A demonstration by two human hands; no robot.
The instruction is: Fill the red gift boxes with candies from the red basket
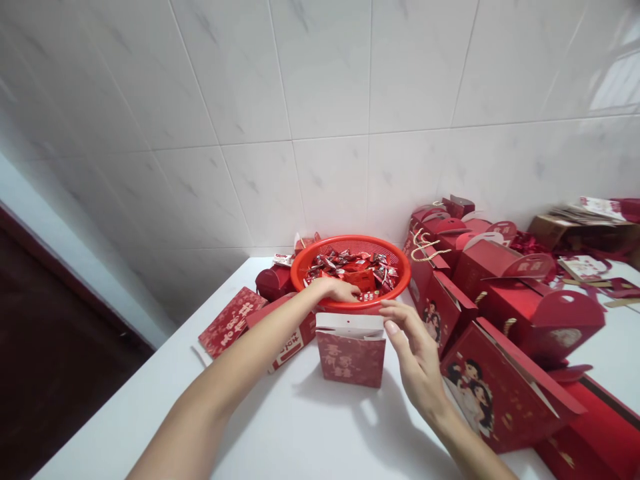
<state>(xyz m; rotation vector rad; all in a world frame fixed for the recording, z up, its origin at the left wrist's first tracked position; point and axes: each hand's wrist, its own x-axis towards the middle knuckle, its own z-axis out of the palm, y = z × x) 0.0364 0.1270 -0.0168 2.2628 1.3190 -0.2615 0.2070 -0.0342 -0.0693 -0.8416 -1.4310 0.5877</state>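
My left hand reaches over the near rim of a red plastic colander. Its fingers are bent and pressed together among small wrapped sweets; whatever is between the fingertips is hidden. Just in front of the colander, a small red paper gift bag with pale lettering stands upright, its white-lined mouth gaping. At the bag's top right corner is my right hand, thumb and fingers apart and loosely bent. The fingertips are close to the edge; I cannot tell whether they touch it.
Left of the bag lie a red patterned packet and a red box. On the right crowd several red gift boxes and bags with couple pictures. A tiled wall rises behind the white table.
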